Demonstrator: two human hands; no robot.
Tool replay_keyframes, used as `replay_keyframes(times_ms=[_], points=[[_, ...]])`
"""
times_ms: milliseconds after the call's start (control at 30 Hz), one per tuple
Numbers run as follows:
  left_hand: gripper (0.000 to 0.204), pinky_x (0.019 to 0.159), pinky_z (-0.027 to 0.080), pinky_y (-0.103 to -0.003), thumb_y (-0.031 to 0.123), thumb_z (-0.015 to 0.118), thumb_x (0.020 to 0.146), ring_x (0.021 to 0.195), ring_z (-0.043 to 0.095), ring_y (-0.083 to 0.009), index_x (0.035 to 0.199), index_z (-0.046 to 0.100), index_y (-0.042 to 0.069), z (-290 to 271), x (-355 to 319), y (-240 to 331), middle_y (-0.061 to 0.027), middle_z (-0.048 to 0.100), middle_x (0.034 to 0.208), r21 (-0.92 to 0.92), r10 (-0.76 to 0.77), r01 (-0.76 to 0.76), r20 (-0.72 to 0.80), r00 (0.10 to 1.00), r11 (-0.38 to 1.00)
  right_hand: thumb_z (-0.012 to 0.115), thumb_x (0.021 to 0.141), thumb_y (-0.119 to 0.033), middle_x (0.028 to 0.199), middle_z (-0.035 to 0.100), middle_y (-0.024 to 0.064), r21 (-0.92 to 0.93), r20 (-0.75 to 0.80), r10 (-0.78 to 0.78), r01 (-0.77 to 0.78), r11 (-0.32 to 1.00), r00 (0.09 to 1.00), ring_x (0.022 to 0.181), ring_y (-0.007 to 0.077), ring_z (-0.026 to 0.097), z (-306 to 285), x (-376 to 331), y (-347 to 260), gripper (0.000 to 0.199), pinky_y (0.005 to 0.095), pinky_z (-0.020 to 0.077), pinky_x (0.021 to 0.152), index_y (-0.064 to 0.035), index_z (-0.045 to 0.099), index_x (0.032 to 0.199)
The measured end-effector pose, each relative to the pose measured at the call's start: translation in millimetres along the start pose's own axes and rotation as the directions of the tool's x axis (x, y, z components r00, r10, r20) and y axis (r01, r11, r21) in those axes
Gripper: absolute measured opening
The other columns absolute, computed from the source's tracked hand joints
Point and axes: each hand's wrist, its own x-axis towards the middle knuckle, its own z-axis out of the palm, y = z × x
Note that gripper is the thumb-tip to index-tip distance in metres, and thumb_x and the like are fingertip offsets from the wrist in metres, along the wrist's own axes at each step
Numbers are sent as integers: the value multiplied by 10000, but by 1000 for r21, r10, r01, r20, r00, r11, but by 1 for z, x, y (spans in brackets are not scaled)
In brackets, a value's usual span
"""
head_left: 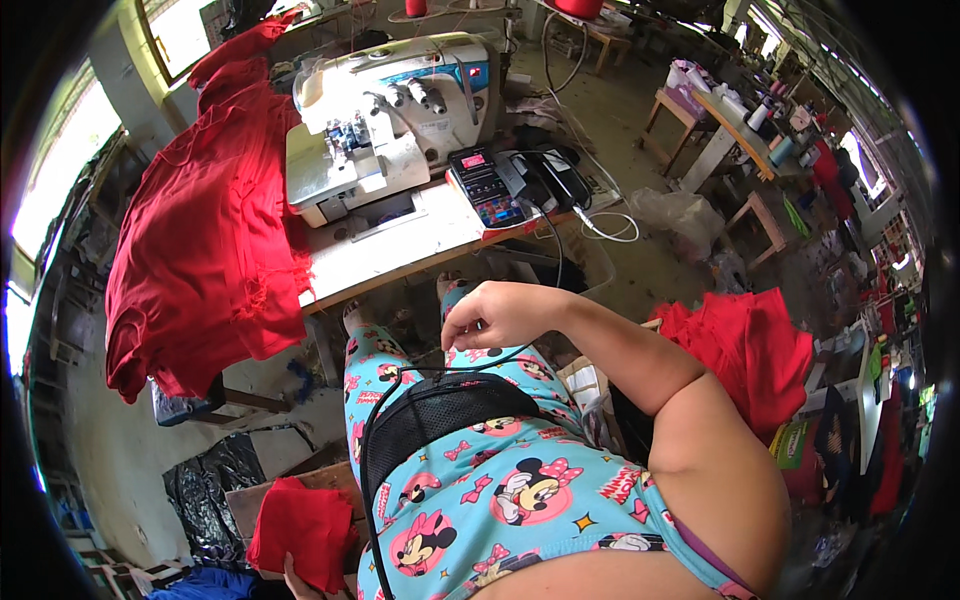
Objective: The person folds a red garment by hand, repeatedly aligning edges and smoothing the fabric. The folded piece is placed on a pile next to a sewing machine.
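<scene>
a green box [792, 440] is seen at the right, below a red pile [755, 350]. a thin black cable [500, 355] is pinched between the closed fingertips of the right hand [495, 315], over the lap and a black mesh pouch [440, 415]. a folded red cloth [300, 530] is gripped from below by the left hand [298, 580], low at the left

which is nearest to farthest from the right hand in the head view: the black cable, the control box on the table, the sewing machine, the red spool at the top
From the right hand:
1. black cable, pinched at the fingertips, over the lap
2. control box, on the table's right part, beyond the hand
3. sewing machine, farther back and left on the table
4. red spool, at the picture's top edge
</scene>
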Motion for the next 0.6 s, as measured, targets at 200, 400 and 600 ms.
replay_keyframes(times_ms=[200,400,600], points=[[549,906,430,-319,46,674,665,973,569,-228,1195,544,-19,24,-18,131,-87,607,1083,74,509,-524,154,847,849,600,871,-139,851,670,101,-43,110,-179,185,982,978,782,228,631,20,30,-12,172,334,495,709,-42,674,993],[857,1012,372,-382,143,794,570,1170,511,-319,1328,428,-18,93,-109,313,-180,559,1221,563,655,-674,282,701,479,618,879,-188,1123,597,152,-39,-19,-340,339,940,940,954,266,609,34,52,-36,363,338,479,854,-32,551,1200],[750,979,390,-367,234,732,700,1135,505,-284,1340,410,11,168,-166,456,-170,518,1250,9,685,-723,311,659,691,514,952,-281,1086,651,106,759,-143,40,83,646,989,936,212,642,11,79,13,328,350,505,854,-34,594,1152]])
